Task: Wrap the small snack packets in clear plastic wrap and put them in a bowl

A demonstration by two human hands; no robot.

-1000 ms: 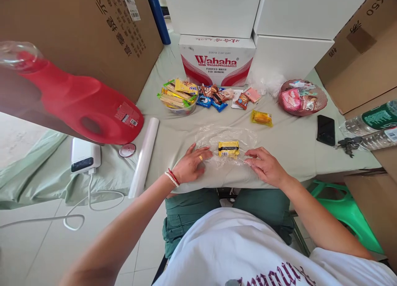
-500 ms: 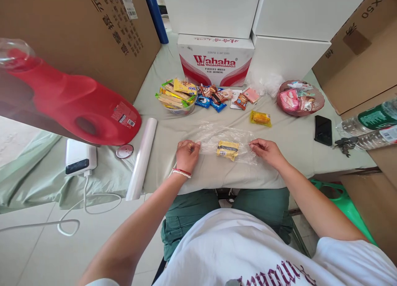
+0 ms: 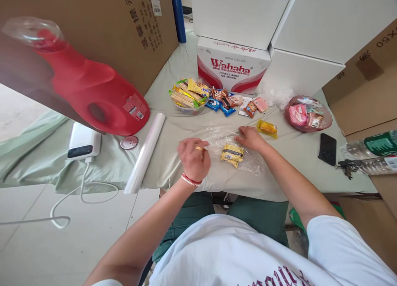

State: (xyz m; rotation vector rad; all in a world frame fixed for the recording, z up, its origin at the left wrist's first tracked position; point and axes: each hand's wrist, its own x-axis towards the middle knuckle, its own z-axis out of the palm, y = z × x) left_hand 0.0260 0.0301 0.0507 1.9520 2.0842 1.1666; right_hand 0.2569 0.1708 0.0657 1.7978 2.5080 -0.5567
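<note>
Head view: yellow-and-black packet (image 3: 232,153) on clear film (image 3: 252,165) over the tablecloth (image 3: 294,164), left hand (image 3: 194,157) curled near the film's left side, right hand (image 3: 249,138) bent at its far side, cannot tell if gripped by either, yellow snack (image 3: 267,129) beside the right wrist.

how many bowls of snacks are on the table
2: a clear bowl near the left end of the Wahaha box, and a pinkish bowl just beyond the black phone.
</note>
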